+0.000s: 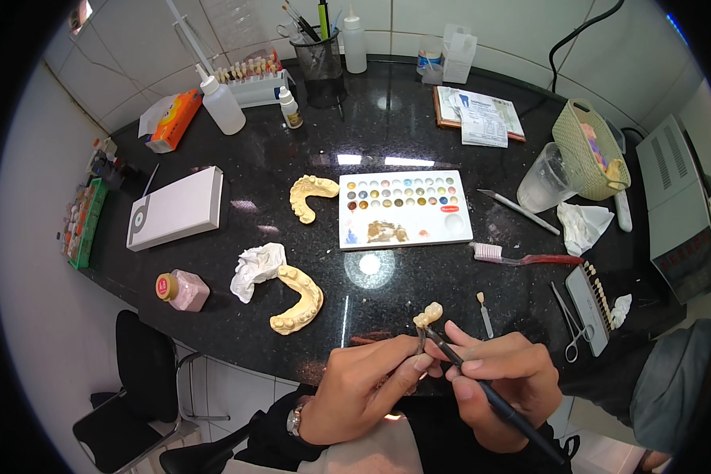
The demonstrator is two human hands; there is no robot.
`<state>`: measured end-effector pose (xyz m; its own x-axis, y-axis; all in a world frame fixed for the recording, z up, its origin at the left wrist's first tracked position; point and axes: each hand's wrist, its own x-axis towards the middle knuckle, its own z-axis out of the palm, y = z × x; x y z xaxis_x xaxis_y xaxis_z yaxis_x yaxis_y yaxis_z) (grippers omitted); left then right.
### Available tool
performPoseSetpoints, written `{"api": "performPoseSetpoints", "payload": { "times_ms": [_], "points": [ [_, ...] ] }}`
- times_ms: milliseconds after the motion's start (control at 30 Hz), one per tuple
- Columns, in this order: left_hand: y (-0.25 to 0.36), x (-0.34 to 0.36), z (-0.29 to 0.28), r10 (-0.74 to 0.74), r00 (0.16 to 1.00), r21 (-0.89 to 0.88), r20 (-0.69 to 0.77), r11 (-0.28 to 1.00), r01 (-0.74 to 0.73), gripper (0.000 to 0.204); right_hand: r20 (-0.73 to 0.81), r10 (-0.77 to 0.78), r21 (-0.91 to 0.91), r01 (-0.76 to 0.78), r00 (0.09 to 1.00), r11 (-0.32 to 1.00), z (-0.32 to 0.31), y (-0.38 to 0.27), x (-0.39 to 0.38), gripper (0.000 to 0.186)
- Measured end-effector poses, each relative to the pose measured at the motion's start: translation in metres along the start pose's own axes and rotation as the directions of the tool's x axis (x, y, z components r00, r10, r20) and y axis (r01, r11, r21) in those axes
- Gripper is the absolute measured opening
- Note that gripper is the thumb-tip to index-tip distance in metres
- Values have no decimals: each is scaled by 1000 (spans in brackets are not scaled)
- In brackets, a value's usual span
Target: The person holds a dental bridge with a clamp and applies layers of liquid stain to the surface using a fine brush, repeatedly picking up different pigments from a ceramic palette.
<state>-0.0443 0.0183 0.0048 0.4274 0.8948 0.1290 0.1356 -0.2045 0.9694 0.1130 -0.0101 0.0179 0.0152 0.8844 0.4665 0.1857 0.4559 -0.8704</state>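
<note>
- Nearest the camera, the right hand point(513, 379) is pinching a slim black-handled tool point(507, 409) between thumb and fingers, its shaft slanting up toward the left hand.
- Beside it, the left hand point(363, 387) is pressing thumb and forefinger together on a thin metal holder point(420, 343).
- At the holder's upper end, a glossy tooth-coloured piece point(429, 314) is sitting just above the fingertips, near the front edge of the counter point(419, 278); the tool's tip is pointing at its underside, though I cannot tell whether the two are touching.
- Just right of the hands, a small shade tab point(485, 314) is lying near that front edge.
- Farther toward the counter's right end, a pair of scissor-handled forceps point(569, 320) is lying next to a shade guide point(587, 310), and a red-handled toothbrush point(529, 259) is resting behind them.
- Midway to the back edge, a white palette point(407, 243) is holding rows of coloured wells, with one dental cast point(302, 189) resting just beside its left side.
- Left of the hands, another dental cast point(311, 297) is lying against a crumpled tissue point(254, 272).
- Closer to the counter's left front edge, a jar of pink material point(189, 291) is standing.
</note>
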Motion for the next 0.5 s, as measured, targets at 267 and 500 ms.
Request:
{"api": "performPoseSetpoints", "payload": {
  "times_ms": [267,500],
  "points": [
    [4,-1,-1,-68,998,-49,12,996,69,14,-5,6,26,-6,1000,1000,-1,-2,-2,19],
    [9,-3,-2,-181,983,-138,36,973,184,15,-59,59,53,-56,997,997,2,-1,-6,18]
  ]
}}
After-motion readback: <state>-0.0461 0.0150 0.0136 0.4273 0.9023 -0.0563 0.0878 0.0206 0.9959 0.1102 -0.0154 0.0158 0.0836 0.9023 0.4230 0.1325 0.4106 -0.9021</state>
